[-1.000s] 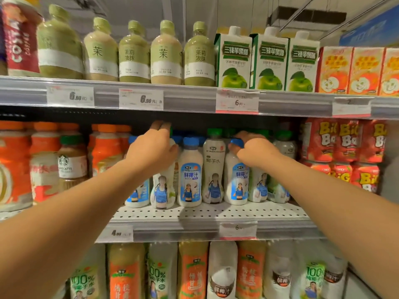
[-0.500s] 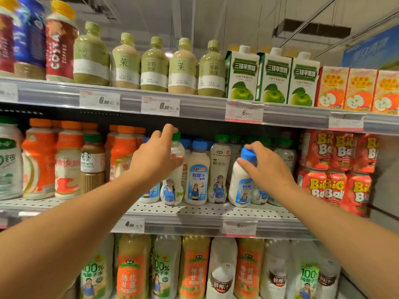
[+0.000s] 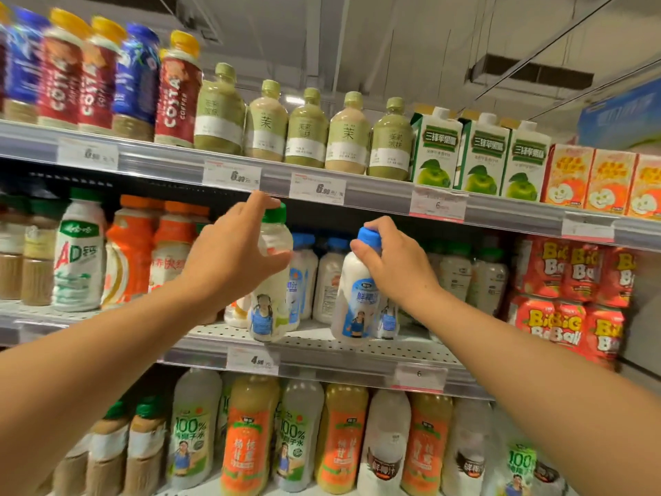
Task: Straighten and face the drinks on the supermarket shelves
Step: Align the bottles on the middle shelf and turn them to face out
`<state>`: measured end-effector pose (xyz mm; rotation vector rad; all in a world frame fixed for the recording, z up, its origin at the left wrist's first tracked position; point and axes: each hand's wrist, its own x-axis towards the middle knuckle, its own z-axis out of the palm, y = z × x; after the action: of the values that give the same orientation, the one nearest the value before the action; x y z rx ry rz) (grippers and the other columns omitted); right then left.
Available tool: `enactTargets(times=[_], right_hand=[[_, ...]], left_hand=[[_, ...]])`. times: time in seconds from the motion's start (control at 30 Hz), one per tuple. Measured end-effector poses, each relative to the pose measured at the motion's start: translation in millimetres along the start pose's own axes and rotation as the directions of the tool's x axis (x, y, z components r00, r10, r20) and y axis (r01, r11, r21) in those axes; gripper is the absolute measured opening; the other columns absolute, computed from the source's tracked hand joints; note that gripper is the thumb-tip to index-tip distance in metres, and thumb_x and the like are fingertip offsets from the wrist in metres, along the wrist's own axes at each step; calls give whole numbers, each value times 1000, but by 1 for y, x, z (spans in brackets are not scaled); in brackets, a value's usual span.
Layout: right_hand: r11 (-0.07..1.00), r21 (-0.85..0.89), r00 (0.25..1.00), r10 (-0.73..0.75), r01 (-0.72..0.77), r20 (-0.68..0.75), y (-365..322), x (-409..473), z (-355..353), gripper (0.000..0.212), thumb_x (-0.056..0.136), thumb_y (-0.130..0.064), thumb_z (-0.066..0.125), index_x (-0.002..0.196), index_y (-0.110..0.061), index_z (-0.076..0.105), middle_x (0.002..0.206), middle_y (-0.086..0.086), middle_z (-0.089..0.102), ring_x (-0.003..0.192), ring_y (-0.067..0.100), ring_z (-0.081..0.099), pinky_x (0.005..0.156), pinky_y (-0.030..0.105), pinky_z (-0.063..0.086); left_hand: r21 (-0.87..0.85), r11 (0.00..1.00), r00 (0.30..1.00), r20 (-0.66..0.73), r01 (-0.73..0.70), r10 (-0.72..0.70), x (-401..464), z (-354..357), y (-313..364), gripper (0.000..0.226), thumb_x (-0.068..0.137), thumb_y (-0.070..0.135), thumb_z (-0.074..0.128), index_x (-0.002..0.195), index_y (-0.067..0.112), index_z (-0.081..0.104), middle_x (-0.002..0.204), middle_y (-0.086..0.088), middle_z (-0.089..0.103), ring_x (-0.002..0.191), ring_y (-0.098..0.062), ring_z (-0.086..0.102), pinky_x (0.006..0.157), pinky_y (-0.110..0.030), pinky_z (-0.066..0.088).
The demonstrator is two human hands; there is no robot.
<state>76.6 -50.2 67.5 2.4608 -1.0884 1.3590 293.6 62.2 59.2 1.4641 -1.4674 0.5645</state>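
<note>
Drinks in hand: two bottles at the front of the middle shelf (image 3: 322, 347); left hand (image 3: 229, 266) fingers (image 3: 259, 205) curled round the upper body of the green-capped bottle (image 3: 270, 281), thumb across its front, one finger up beside the cap; right hand (image 3: 397, 266) fingers (image 3: 372, 227) closed over the blue cap and neck of the blue-capped bottle (image 3: 354, 302), thumb on the shoulder below.

Green-capped bottle: near upright, base at or just above the perforated shelf near the front lip, contact not certain; label figure faces out. Blue-capped bottle: tilted, top toward the right, base near the lip; label turned roughly forward. Just behind and between them, a row of similar white bottles (image 3: 331, 277), some showing back labels.

Step, as judged: facing of the coconut-drink section, both bottles being drawn to the front edge.

Next move calls for: setting the blue-capped bottle upright, twisting it until the label squares to the aisle; seating both flush along the lip above the price tags (image 3: 252, 359); then turning the rear bottles. Risk, as judged: a grip this high on a tilted bottle could tip it off the edge or knock its neighbours.
</note>
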Motion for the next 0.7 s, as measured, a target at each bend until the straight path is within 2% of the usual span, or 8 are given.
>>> enactTargets(times=[0.1,0.23,0.3,0.37,0.5,0.63,0.7], right_hand=[[998,10,998,54,-54,33,-11,11,28,34,96,-46,49,121,-23,46,107,0,59,88,19,56,69,34,44],[990,-41,987,140,-137,84,-13,24,57,39,97,-46,49,124,-19,44,112,8,61,96,28,58,78,41,50],[983,-55,981,178,-174,72,-11,30,67,41,96,-47,50,125,-18,45,111,9,61,99,30,58,74,38,47],[978,-67,978,201,-197,55,-11,35,73,42,96,-48,50,127,-19,46,105,8,61,94,27,58,67,34,41],[958,-200,970,228,-207,85,-14,47,83,44,96,-50,48,125,-17,47,97,8,62,91,29,60,64,33,41],[933,-259,951,287,-250,116,-19,55,90,45,98,-47,46,132,-18,41,111,14,62,103,34,59,72,37,46],[927,-268,944,304,-262,126,-20,57,92,44,99,-46,45,132,-19,39,116,14,60,106,34,58,76,39,48]], left_hand=[[25,1000,999,33,12,-13,-13,-13,-21,64,72,43,77,123,33,38,108,3,61,77,-15,56,66,-37,51],[63,997,996,76,32,-37,-23,-21,-38,68,71,45,77,126,31,39,110,3,61,80,-14,57,73,-40,53],[45,998,996,74,40,-44,-24,-24,-43,68,71,45,77,126,31,39,108,4,61,80,-14,58,72,-41,55],[22,998,995,82,51,-53,-25,-24,-46,67,71,44,77,125,33,38,104,6,60,78,-12,58,70,-40,55],[2,998,993,101,56,-56,-25,-20,-50,65,73,43,77,125,35,38,99,9,59,72,-5,55,60,-28,50],[-12,998,987,147,68,-65,-27,-15,-51,66,74,44,76,126,35,37,100,9,60,73,-6,55,64,-33,53],[-14,997,984,162,79,-75,-28,-12,-52,65,74,44,76,125,36,38,93,9,59,71,-7,55,64,-35,54]])
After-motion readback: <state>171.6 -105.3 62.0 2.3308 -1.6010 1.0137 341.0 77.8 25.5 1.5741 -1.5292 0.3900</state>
